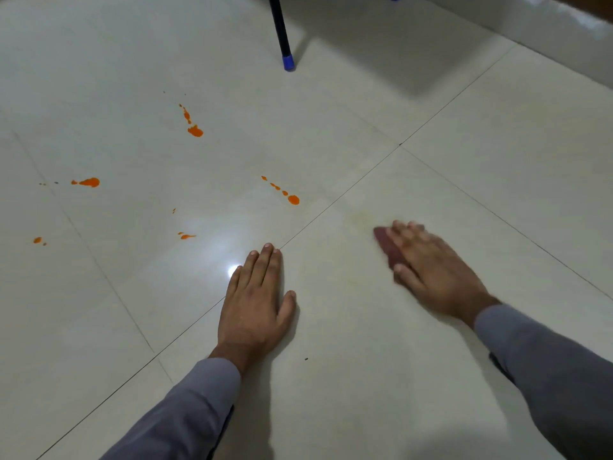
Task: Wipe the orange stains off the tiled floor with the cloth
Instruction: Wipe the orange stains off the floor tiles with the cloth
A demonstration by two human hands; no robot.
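— Where's your dark red folded cloth (386,249)?

— Lower right of the frame, flat on the pale glossy tiled floor (365,343), under your right hand (431,263), whose spread fingers press it down.

— And the orange stains (293,199)?

— Up and left of the cloth; the nearest trail slants toward upper left. Your left hand (255,300) lies flat, nearer them, holding nothing.

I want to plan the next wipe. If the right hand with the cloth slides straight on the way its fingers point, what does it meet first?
The right hand points up-left, pressing the cloth. It would probably cross the grout line first, then reach the nearest orange stain.
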